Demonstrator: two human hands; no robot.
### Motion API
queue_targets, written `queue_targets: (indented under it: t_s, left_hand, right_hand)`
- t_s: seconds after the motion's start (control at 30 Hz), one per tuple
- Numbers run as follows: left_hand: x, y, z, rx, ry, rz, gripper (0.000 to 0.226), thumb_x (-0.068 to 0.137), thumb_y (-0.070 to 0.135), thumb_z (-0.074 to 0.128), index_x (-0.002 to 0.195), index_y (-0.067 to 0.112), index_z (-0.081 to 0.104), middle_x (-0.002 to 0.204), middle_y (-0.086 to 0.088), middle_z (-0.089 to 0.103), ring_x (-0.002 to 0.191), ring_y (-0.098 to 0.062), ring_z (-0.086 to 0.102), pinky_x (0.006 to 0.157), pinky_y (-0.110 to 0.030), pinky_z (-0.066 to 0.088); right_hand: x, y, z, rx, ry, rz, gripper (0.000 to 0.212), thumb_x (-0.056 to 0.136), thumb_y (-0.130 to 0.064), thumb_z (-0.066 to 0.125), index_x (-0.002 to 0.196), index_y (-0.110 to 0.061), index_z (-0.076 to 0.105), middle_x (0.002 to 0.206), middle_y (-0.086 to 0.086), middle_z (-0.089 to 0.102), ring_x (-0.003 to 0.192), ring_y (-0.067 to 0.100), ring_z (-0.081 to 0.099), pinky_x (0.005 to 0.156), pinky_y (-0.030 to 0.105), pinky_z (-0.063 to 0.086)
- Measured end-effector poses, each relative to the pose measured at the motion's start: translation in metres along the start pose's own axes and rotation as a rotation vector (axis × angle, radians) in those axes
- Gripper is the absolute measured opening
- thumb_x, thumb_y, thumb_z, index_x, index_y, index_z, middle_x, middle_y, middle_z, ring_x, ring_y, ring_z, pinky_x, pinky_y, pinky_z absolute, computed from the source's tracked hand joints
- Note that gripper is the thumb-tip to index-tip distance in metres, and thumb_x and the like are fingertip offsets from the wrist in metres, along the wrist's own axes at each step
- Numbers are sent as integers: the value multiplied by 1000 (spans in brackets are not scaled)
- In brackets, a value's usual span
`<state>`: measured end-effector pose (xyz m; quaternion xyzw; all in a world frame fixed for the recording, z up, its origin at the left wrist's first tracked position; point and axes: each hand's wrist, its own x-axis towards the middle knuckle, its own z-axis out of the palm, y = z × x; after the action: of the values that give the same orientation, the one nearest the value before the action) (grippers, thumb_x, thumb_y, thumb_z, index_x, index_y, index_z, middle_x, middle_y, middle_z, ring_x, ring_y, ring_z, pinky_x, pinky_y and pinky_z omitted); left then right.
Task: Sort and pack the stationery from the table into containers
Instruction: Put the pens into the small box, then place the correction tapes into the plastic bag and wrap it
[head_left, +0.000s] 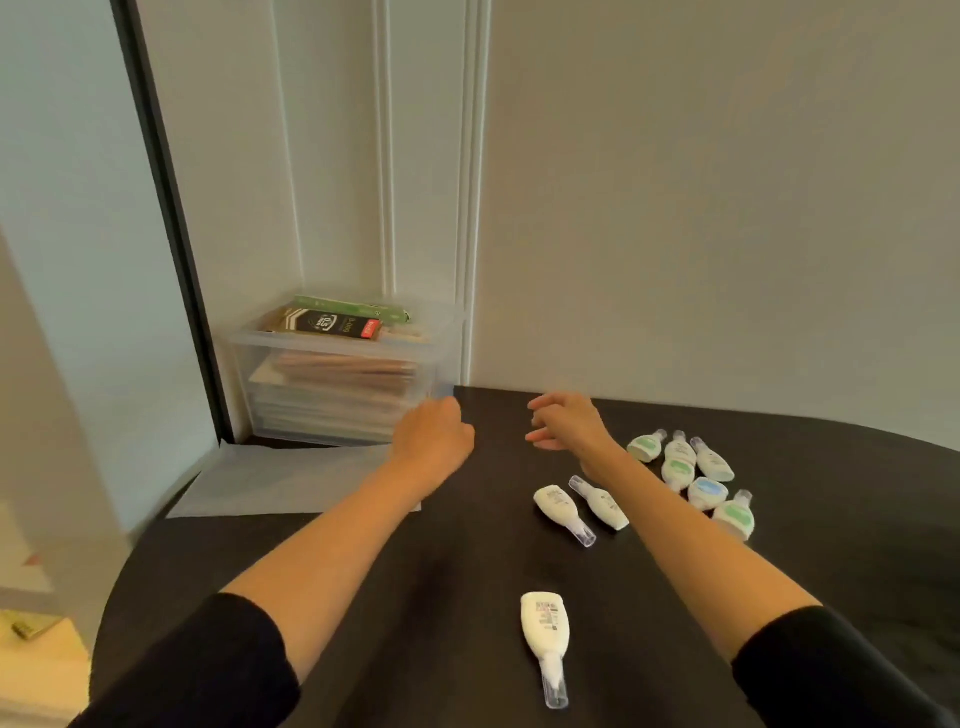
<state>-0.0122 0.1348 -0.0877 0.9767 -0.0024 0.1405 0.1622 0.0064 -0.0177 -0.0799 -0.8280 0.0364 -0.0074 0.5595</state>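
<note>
A clear plastic box (332, 395), filled with flat packets and cartons, stands at the table's far left corner and looks blurred. My left hand (434, 431) is at its front right corner, knuckles toward me and fingers hidden, so contact is unclear. Over the dark table (415, 582), right of the box, my right hand (563, 421) hovers with loosely curled fingers and holds nothing. White squeeze bottles with clear caps lie on the table. One bottle (545, 631) is near me, two bottles (582, 506) lie mid-table, and several more bottles (693, 475) cluster under my right forearm.
A translucent flat lid (291, 483) lies in front of the box at the table's left edge. A white wall stands behind the table and a dark door frame (171, 234) behind the box. The floor drops away at left.
</note>
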Motion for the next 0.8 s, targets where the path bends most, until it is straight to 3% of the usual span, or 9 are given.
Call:
queue_targets:
  t_s: [0.13,0.27,0.37,0.43,0.53,0.6,0.67,0.8]
  left_hand:
    - [-23,-25,32,46,-117,-191,44,88,26,57,124,3,46,126,-15,50,117,-33,49,90,-39,43]
    - [-41,-34,47,58,-170,-328,45,92,23,54,129,2,41,132,-16,43,121,-34,45,95,-40,41]
    - [-45,-34,51,36,-173,-310,27,94,9,46,117,-3,51,123,-19,53,114,-36,51,90,-38,43]
    - [-48,-31,50,-21,-187,-292,25,93,8,46,113,-5,53,119,-20,56,110,-35,53,87,-37,44]
    - [-56,-16,51,-113,-195,-279,28,91,9,48,114,-5,55,118,-20,58,109,-35,54,82,-35,43]
    - [-59,-4,53,-158,-211,-268,30,89,12,50,113,-5,57,117,-21,59,108,-35,55,84,-36,44]
    - [-65,6,55,-230,-228,-262,28,88,12,50,106,-7,60,111,-23,61,105,-36,56,83,-38,46]
    - [-75,20,60,-393,-202,-223,16,83,9,52,81,0,64,88,-22,65,90,-34,61,76,-38,48]
  right_hand:
    - [-35,23,-10,-172,-115,-46,11,89,-6,50,94,-9,59,75,2,58,53,10,54,48,15,44]
    - [-61,39,-20,-384,-468,-42,14,92,-19,55,104,-11,58,78,2,59,58,8,52,53,15,44]
    - [-74,45,-29,-445,-656,-112,24,91,-5,51,107,-17,62,91,-5,58,75,6,55,65,17,48]
    - [-82,47,-35,-466,-766,-138,40,85,9,45,111,-15,64,104,-10,54,94,7,52,77,17,46]
    - [-95,53,-41,-576,-877,-184,56,78,15,47,119,-20,62,129,-6,44,120,11,39,99,29,37]
    - [-103,55,-39,-654,-927,-203,59,80,13,50,123,-26,59,140,-3,35,131,13,29,106,32,28]
    - [-110,61,-38,-718,-921,-266,54,82,5,57,124,-29,57,142,-2,32,132,13,25,103,29,23]
    - [-111,78,-36,-819,-709,-453,34,84,-15,65,115,-26,60,120,3,44,117,21,39,99,35,35]
